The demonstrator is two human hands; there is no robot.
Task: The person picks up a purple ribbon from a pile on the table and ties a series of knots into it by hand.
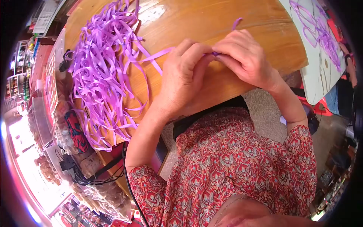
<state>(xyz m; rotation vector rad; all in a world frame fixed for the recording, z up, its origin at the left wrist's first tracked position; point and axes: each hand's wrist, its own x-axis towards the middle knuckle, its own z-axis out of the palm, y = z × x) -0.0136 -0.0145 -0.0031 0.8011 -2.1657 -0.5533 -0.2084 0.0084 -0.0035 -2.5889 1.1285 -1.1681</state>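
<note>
Both my hands meet over the near part of the wooden table, pinching a purple ribbon (215, 53) between thumbs and forefingers. A small dark purple bit, perhaps a knot, shows between the fingertips. My left hand (185, 72) is closed on the ribbon, and a strand runs out from behind it to the left. My right hand (244, 56) is closed on the same ribbon from the right; a short purple end sticks up beyond its knuckles. Left of my left hand lies a big tangled heap of purple ribbons (100, 72).
The wooden table (211, 19) reaches away in front of me. At the right stands a white board or tabletop (317, 81) with more purple ribbons (327, 43) on it. Black cables (94, 181) and bags crowd the table's left side. A thin black cord (126, 178) hangs beside my left arm.
</note>
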